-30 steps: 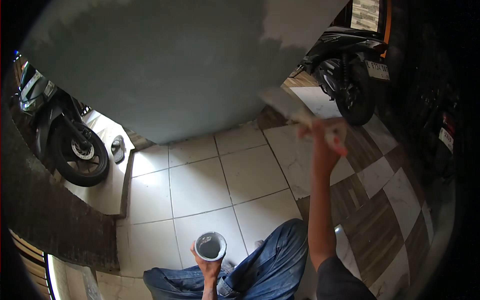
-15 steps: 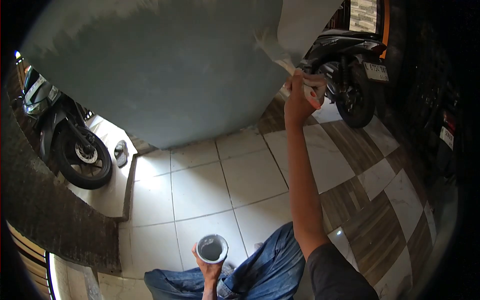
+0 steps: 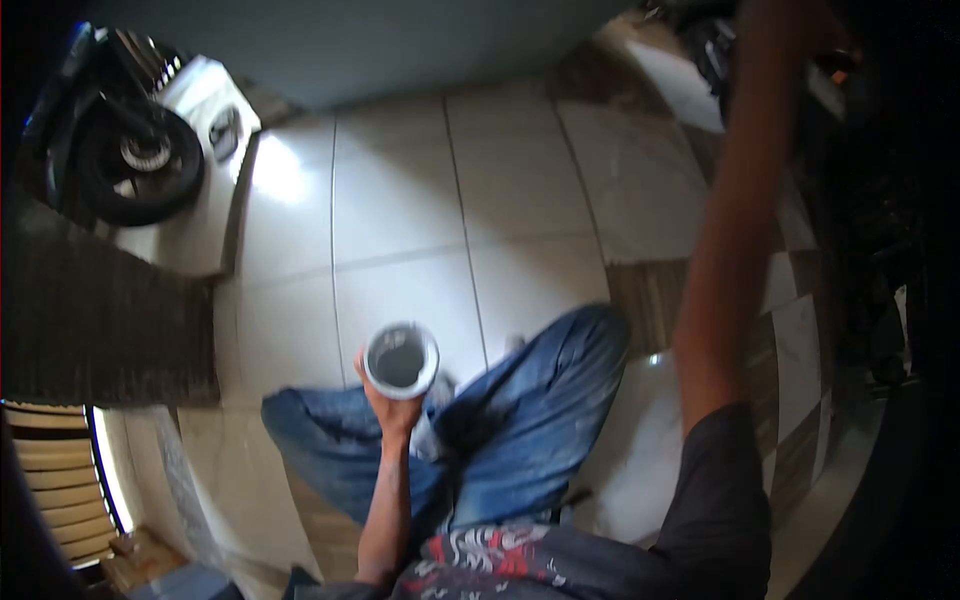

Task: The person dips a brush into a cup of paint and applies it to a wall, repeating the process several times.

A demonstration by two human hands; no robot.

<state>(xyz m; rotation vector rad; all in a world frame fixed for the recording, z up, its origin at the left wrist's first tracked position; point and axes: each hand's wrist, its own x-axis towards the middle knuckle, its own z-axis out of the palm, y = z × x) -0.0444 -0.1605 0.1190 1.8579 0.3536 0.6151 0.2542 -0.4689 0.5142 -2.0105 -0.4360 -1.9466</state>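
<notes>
My left hand is wrapped round a cup with grey paint in it. The cup is held above my crossed legs, its rim smeared with paint. At the upper right, my right hand is raised, dark and blurred by motion. An orange spot beside it matches the handle end of the paintbrush it held half a second ago; the bristles cannot be made out. Along the top edge hangs the lower part of a grey-painted surface, apart from both hands.
A motorcycle's front wheel is at the left, near a sandal on a raised ledge. White tiles lie before me, with wood-patterned tiles to the right. A dark low wall stands at the left.
My view has tipped down, so the painted surface shows less. My right hand has moved away from it, up and to the right in view. My left hand still holds the cup.
</notes>
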